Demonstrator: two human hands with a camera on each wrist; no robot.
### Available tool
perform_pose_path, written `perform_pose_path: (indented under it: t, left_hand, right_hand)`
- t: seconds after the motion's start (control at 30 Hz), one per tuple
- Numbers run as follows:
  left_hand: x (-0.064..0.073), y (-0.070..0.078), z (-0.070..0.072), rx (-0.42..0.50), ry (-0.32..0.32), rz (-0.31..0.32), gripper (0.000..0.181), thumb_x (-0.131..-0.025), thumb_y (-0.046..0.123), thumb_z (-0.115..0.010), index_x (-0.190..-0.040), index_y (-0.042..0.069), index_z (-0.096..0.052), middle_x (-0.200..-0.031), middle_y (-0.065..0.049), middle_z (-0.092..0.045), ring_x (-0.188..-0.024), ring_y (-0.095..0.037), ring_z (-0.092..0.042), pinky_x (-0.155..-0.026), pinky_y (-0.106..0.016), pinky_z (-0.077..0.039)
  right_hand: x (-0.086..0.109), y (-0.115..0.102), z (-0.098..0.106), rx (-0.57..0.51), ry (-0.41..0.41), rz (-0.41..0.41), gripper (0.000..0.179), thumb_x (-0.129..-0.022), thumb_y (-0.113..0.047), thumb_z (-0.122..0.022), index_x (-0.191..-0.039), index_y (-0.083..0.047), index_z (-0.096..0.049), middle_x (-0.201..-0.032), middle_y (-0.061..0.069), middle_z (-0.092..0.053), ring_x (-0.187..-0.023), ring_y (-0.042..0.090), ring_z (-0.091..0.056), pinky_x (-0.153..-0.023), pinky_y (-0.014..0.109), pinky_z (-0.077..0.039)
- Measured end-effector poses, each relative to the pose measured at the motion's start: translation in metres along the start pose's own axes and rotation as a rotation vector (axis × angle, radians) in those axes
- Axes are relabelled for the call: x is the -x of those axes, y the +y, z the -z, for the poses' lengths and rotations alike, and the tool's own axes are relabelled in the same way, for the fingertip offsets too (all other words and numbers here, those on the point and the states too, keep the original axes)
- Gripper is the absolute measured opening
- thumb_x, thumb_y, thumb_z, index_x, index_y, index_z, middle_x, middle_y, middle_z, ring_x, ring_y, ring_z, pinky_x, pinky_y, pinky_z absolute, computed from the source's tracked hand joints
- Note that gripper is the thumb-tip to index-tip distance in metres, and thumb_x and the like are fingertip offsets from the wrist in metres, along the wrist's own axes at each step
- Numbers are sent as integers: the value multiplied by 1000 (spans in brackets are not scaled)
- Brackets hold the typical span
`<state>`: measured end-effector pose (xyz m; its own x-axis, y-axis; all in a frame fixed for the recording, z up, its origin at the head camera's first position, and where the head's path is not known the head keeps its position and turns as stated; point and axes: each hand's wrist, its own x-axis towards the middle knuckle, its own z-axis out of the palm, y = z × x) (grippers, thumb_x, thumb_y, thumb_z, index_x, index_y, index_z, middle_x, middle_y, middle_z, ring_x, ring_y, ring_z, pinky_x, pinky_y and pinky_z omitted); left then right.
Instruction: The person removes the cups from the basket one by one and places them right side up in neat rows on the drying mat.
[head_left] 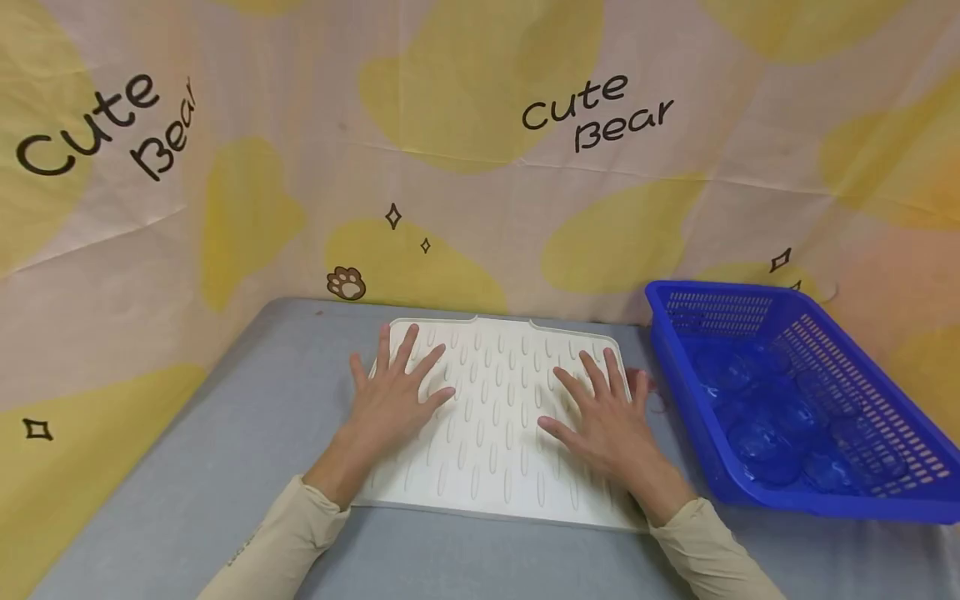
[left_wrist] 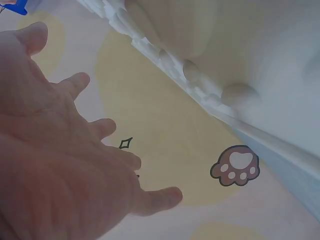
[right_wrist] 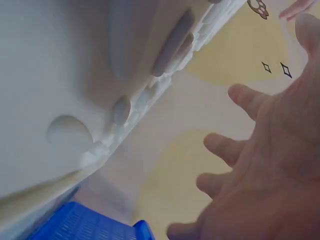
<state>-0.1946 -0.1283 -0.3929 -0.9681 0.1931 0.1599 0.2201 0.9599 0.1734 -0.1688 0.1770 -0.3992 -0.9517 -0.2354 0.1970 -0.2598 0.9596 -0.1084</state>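
Note:
A white drain board (head_left: pixel 491 417) with rows of raised oval ridges lies flat on the grey table. Over its left part my left hand (head_left: pixel 390 404) is held with fingers spread. My right hand (head_left: pixel 607 421) is spread the same way over the right part. Both wrist views show a gap between palm and board: the left palm (left_wrist: pixel 65 145) and the right palm (right_wrist: pixel 265 165) hold nothing. Part of each side edge of the board is hidden under the hands and wrists.
A blue plastic basket (head_left: pixel 678 392) stands right of the board, holding several clear, rounded, glass-like items (head_left: pixel 765 437). Close behind the board hangs a patterned cloth (head_left: pixel 465 200), which also runs along the left side. A small reddish thing, partly hidden, shows beside my right fingers.

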Motion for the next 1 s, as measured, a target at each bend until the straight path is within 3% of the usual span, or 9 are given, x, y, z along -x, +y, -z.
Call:
perform_pose_path:
  t: [0.23,0.4,0.5,0.63,0.83,1.0]
  left_hand:
    - [-1,4,3,-52,18,-36,66,-96,68,-42,-154,39,-33,-170,-1,-4,-155,-36,16,-108,-81,0]
    - [0,4,9,-96,16,-67,64,-97,66,-42,-154,39,-33,-170,0,-5,-155,-35,16,-110,-79,2]
    - [7,4,16,-79,-11,-76,64,-97,65,-44,-154,39,-33,-170,0,-6,-155,-35,15,-111,-77,5]
    - [23,-1,19,-46,-48,-126,63,-96,62,-49,-153,38,-37,-169,-2,-11,-156,-38,8,-111,-78,2]
    - [44,-17,19,-34,-94,-220,66,-91,57,-61,-151,35,-42,-167,-6,-21,-154,-44,-4,-108,-80,-11]
    - [53,-33,19,-17,-198,-259,80,-84,56,-71,-153,34,-38,-167,-8,-22,-153,-45,-7,-106,-81,-13]
  right_hand:
    - [3,4,11,-22,23,15,76,-89,-71,-52,-152,-30,-40,-166,13,-19,-155,40,1,-112,75,2]
    - [14,5,26,-68,26,47,71,-92,-66,-52,-152,-31,-39,-166,12,-19,-155,40,-1,-112,75,-2]
    - [25,5,43,-87,29,69,69,-94,-63,-52,-153,-32,-37,-166,11,-20,-155,40,-3,-112,75,-4]
    - [41,12,65,-126,4,81,65,-97,-59,-52,-154,-33,-35,-166,11,-21,-156,38,-3,-111,75,-6]
    - [62,45,88,-186,-16,73,63,-98,-50,-55,-155,-29,-34,-163,16,-26,-155,41,-6,-109,77,-11]
    - [73,91,98,-256,-16,65,56,-102,-36,-55,-153,-22,-37,-160,23,-28,-152,48,-7,-105,80,-10]
